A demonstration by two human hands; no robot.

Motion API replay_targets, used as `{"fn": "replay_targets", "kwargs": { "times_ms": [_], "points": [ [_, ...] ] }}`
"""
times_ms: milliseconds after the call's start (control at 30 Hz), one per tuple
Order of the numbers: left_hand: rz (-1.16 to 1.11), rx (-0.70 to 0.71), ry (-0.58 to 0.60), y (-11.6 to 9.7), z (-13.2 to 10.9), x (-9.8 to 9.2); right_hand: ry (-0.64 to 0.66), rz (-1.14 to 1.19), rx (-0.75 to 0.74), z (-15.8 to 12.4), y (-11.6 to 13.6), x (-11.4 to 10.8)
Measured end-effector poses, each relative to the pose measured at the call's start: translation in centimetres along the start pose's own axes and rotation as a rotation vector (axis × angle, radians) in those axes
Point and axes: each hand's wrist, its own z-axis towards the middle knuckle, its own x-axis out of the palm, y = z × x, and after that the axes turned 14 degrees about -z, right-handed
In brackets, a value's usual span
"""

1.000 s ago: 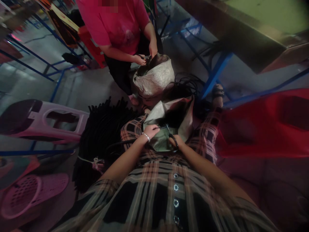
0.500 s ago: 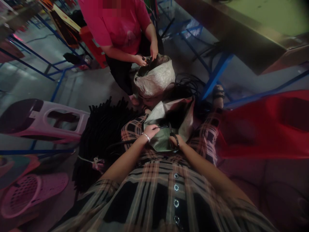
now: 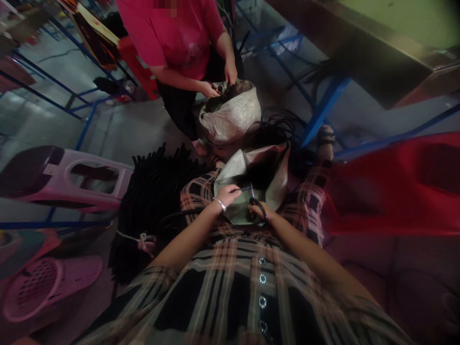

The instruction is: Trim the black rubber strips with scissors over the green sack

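Far left: pink basket (image 3: pixel 30 290), mouth toward the viewer; above it a pale stool (image 3: pixel 75 189) with a dark top. Next right, just beside the wearer's leg: bundle (image 3: pixel 154 196) of black tubes, tied with a pale string (image 3: pixel 127 236). Left hand (image 3: pixel 227 195): grip clamped on a thin black strip (image 3: pixel 245 189), its free end pointing right, above the open sack (image 3: pixel 232 167) between the wearer's legs. Beyond, a co-worker (image 3: pixel 179 43) in a pink top works both hands at the mouth of a far sack (image 3: pixel 235 120). Right hand (image 3: pixel 258 212): grip closed round the handles of scissors (image 3: pixel 255 201), blades up by the strip's free end; contact cannot be told. Upper right: counter (image 3: pixel 381 52), on blue legs. Far right: red object (image 3: pixel 388 187), blurred.
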Motion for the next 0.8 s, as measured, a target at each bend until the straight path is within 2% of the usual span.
{"fn": "replay_targets", "kwargs": {
  "times_ms": [367,567,800],
  "points": [
    [0.157,0.074,0.032,-0.4,-0.6,0.3,-0.013,-0.088,-0.024,-0.3,0.3,-0.3],
    [0.176,0.09,0.025,-0.5,-0.6,0.2,-0.004,-0.197,0.01,-0.8,0.6,-0.9],
    [0.162,0.071,0.003,-0.2,-0.3,0.1,-0.089,-0.295,-0.048,-1.2,0.5,-1.1]
  ]
}}
